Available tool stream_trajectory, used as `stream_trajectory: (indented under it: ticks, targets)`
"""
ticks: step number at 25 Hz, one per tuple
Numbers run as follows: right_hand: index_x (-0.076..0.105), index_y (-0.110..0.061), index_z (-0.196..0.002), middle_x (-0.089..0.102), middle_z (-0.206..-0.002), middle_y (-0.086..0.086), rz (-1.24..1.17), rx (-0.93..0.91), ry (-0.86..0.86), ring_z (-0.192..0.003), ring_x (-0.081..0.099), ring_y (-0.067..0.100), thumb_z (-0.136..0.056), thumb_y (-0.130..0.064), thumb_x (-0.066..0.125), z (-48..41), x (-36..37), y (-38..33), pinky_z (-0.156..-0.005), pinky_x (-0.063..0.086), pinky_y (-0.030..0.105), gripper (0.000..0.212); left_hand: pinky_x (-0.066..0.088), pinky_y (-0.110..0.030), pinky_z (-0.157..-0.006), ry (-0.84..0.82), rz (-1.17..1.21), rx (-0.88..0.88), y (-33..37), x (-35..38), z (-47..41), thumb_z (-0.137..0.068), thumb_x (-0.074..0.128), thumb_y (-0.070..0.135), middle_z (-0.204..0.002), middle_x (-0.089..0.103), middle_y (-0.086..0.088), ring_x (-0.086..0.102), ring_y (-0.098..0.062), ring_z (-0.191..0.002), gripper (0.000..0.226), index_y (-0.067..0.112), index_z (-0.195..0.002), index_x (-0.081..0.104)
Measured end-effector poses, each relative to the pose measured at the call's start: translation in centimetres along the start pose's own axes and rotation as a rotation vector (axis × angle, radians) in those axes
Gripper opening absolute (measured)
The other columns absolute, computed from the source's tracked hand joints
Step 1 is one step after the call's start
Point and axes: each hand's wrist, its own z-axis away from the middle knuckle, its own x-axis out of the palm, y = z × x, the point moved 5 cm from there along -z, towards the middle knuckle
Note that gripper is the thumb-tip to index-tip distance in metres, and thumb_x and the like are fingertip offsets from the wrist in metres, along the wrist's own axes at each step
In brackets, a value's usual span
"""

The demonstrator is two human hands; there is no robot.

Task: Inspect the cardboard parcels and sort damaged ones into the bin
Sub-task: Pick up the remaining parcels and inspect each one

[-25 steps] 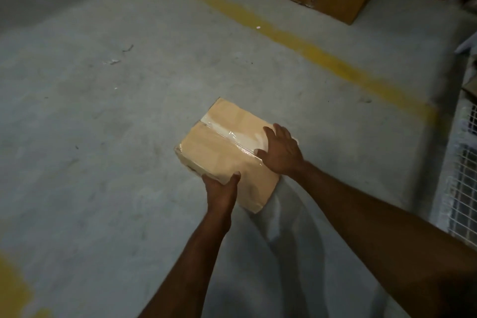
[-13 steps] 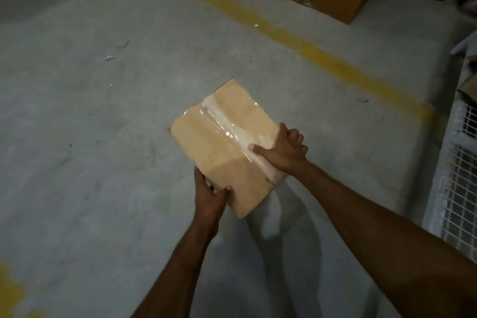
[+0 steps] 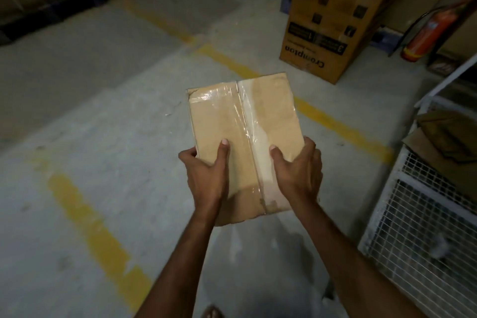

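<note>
Both hands have a grip on the cardboard parcel (image 3: 242,121). The left hand (image 3: 206,173) clasps its near left side and the right hand (image 3: 296,170) its near right side, each with the thumb pressed on the top face and the fingers curled underneath.

The parcel is held in the air over the concrete floor (image 3: 103,124), with its long side pointing away. Half a second ago it lay slanted, and the right hand lay over the clear tape (image 3: 254,121). Now the tape runs straight between the thumbs. The far left corner looks crumpled.

A tall Crompton carton (image 3: 333,20) stands beyond the parcel, with a red fire extinguisher (image 3: 426,31) to its right. The white wire-mesh bin (image 3: 426,227) is at the right, holding flattened cardboard (image 3: 444,142). Yellow lines (image 3: 90,219) cross the floor. Nothing lies between the parcel and the bin.
</note>
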Motion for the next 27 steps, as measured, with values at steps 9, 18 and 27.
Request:
stream_trajectory:
  ticks: [9, 18, 27]
  targets:
    - [0.049, -0.011, -0.124, 0.053, -0.124, 0.008, -0.142, -0.024, -0.033, -0.115, 0.057, 0.031, -0.081, -0.055, 0.078, 11.7, -24.9, -11.0, -0.089, 0.047, 0.037, 0.068, 0.041, -0.033, -0.098, -0.016, -0.105, 0.324, 18.1, -12.7, 20.1, -0.081, 0.087, 0.046, -0.148, 0.048, 0.004, 0.048, -0.008, -0.119, 0.091, 0.025, -0.153, 0.036]
    - [0.040, -0.019, -0.121, 0.063, -0.112, -0.002, -0.273, -0.130, 0.169, -0.098, 0.064, 0.019, -0.085, -0.063, 0.072, 29.9, -47.4, -12.2, -0.066, 0.046, 0.023, 0.065, 0.052, -0.037, -0.084, -0.163, -0.063, 0.536, 26.9, -23.2, 41.3, -0.092, 0.062, 0.071, -0.122, 0.054, 0.007, 0.062, -0.018, -0.104, 0.061, 0.030, -0.125, 0.032]
    - [0.067, -0.027, -0.104, 0.071, -0.100, -0.008, -0.459, -0.102, 0.497, -0.095, 0.067, 0.015, -0.080, -0.089, 0.046, 38.5, -70.4, -8.6, -0.092, 0.055, 0.042, 0.070, 0.054, -0.043, -0.094, -0.272, 0.031, 0.762, 33.7, -23.3, 61.7, -0.092, 0.067, 0.064, -0.135, 0.052, -0.002, 0.059, -0.020, -0.116, 0.067, 0.022, -0.138, 0.042]
